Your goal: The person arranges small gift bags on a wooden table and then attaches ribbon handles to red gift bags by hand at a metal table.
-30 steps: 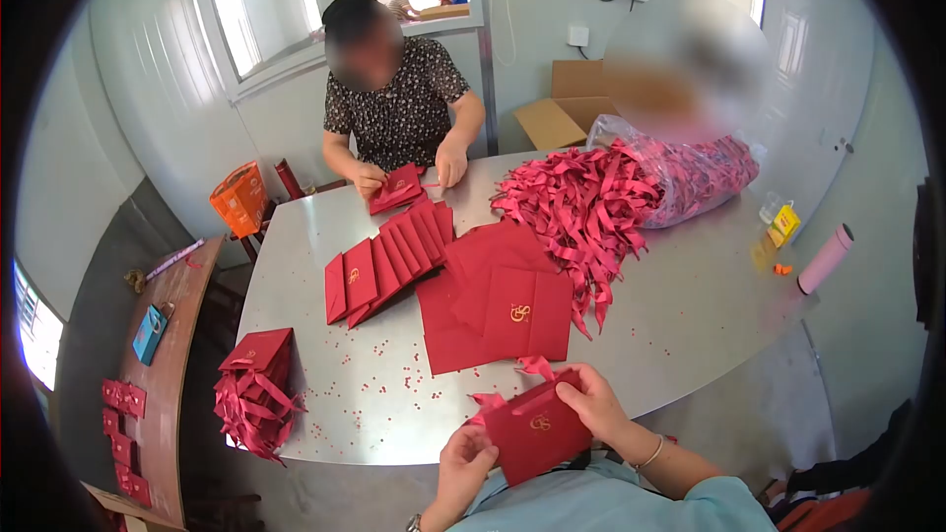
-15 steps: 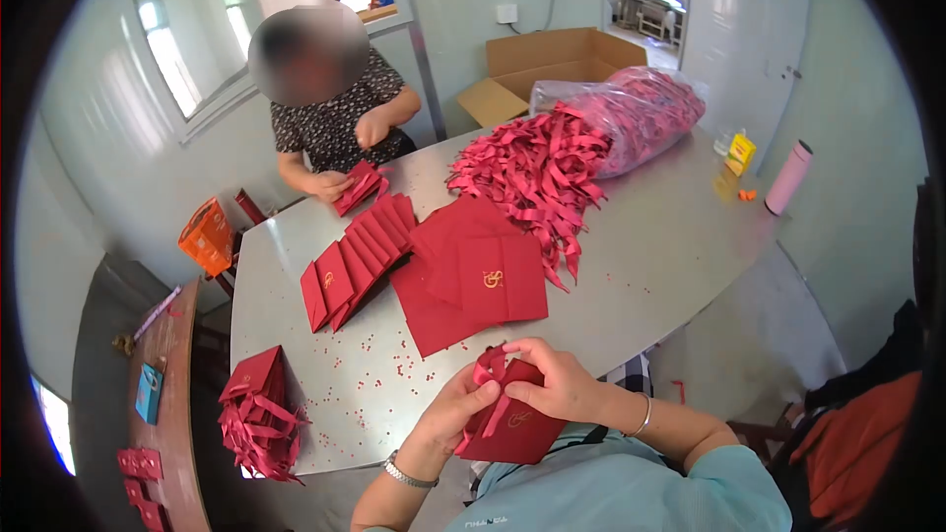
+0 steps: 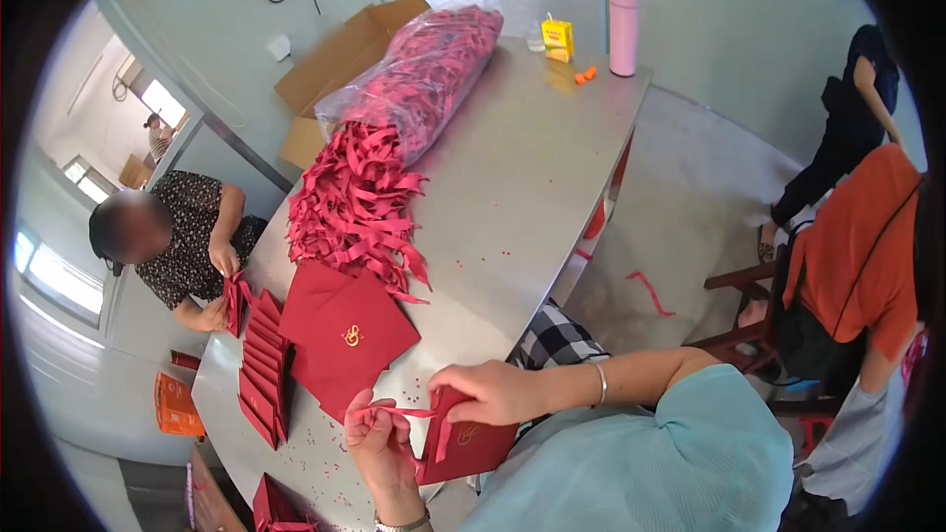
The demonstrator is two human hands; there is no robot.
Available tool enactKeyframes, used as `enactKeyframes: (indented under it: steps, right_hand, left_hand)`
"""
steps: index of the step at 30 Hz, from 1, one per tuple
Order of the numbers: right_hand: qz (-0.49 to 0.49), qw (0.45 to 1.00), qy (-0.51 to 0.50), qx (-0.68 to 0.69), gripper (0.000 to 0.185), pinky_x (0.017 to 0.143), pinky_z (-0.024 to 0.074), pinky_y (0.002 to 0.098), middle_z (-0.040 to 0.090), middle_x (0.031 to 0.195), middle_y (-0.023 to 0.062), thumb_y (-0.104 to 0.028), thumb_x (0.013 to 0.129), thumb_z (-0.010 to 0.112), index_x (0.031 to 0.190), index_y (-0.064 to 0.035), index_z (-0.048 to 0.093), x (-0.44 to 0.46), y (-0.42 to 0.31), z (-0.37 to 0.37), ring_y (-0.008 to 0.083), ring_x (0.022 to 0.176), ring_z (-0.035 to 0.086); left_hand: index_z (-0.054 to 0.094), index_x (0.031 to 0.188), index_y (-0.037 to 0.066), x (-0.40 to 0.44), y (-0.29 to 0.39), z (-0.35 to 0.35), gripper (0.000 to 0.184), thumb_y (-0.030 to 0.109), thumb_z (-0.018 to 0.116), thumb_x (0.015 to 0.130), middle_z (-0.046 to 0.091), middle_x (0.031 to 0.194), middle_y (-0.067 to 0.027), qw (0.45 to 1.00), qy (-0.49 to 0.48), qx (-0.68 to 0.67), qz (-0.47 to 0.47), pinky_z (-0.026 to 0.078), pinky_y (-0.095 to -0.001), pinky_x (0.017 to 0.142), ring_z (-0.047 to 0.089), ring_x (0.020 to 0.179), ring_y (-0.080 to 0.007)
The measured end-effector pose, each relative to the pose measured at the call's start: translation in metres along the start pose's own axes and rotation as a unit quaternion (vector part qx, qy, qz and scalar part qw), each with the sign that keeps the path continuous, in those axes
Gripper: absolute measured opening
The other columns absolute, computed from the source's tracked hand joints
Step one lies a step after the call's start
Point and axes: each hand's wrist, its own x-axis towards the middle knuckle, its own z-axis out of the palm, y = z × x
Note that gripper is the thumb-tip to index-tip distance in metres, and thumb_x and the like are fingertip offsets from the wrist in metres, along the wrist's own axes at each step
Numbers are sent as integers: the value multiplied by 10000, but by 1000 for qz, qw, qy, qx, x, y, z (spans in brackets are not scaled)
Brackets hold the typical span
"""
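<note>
Near the table's front edge, my right hand [image 3: 490,391] grips the top of a small red bag [image 3: 471,443] with a gold logo. My left hand [image 3: 379,448], its fingers closed, pinches a pink-red ribbon [image 3: 404,412] that stretches across to the bag's top. More ribbon hangs by my left palm and over the bag's face. Just beyond my hands lie flat red bags [image 3: 340,335], one with a gold logo. A row of folded red bags [image 3: 264,365] sits left of them.
Loose ribbons [image 3: 355,202] spill from a clear plastic sack [image 3: 424,79] on the metal table [image 3: 493,177]. A pink bottle [image 3: 623,34] and yellow box [image 3: 558,40] stand at the far end. A co-worker [image 3: 192,236] handles a red bag at left; others are at right.
The view has swung right. My left hand has moved apart from my right, drawing the ribbon out sideways from the bag. People at the right have come into view.
</note>
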Motion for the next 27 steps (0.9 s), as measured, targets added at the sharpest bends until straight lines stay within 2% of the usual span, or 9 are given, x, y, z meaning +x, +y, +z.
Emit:
enactKeyframes:
  steps: [2,4,7,12,15,18,20,21,27]
  right_hand:
    - [41,999,31,2,397,823,514,371,639,1093,118,-222,861,689,1191,-78,523,-3,12,-28,282,958,656]
    - [-21,985,172,-14,302,835,503,327,645,1035,91,-168,872,678,1130,-69,556,1,28,-62,208,935,641]
    - [37,916,356,183,228,860,494,284,604,1060,26,-60,918,591,1141,-52,545,14,58,-133,109,1013,570]
    - [-4,787,580,209,273,838,512,310,601,1056,67,-129,927,608,1157,1,540,61,111,-287,153,947,596]
    - [21,801,577,160,311,830,514,312,605,1072,95,-141,910,628,1157,24,534,97,154,-366,163,942,604]
    - [28,767,641,-1,422,824,500,349,655,1029,178,-222,802,703,1110,37,578,129,229,-424,265,959,635]
    - [139,663,734,-56,505,878,488,407,632,1117,241,-237,780,701,1157,63,550,141,280,-438,350,1008,622]
    - [191,728,655,-65,557,968,456,420,592,1196,259,-207,782,679,1230,76,508,125,211,-405,378,1098,581]
    - [133,778,576,-212,511,1029,400,423,554,1249,221,-152,794,656,1253,21,515,103,237,-330,345,1191,516]
  left_hand:
    - [474,1286,0,9,7,13,393,-22,553,902,672,1056,-125,999,17,31,-30,505,-247,606,671,775,-201]
    - [430,1343,2,18,9,18,456,-8,553,904,640,1164,-147,998,39,42,-16,523,-271,666,670,878,-226]
    - [405,1374,4,29,26,11,483,12,543,911,606,1238,-160,997,47,63,6,548,-317,738,661,955,-249]
    - [508,1282,9,35,60,14,347,21,525,935,642,1153,-142,990,32,87,105,543,-297,746,653,886,-207]
    - [561,1220,17,37,66,19,280,32,554,941,655,1070,-114,986,18,91,139,523,-257,719,630,828,-162]
    - [571,1199,11,38,55,23,264,3,540,937,650,1014,-94,973,16,143,178,509,-254,694,614,784,-152]
    - [571,1198,10,38,51,29,265,0,538,935,650,1017,-95,974,36,142,170,505,-252,694,613,787,-151]
    - [572,1196,9,38,50,31,265,-4,536,934,650,1020,-97,974,44,144,167,502,-251,693,613,790,-151]
    - [564,1171,-7,40,81,36,258,-21,524,916,644,977,-117,915,73,240,315,493,-266,737,601,817,-164]
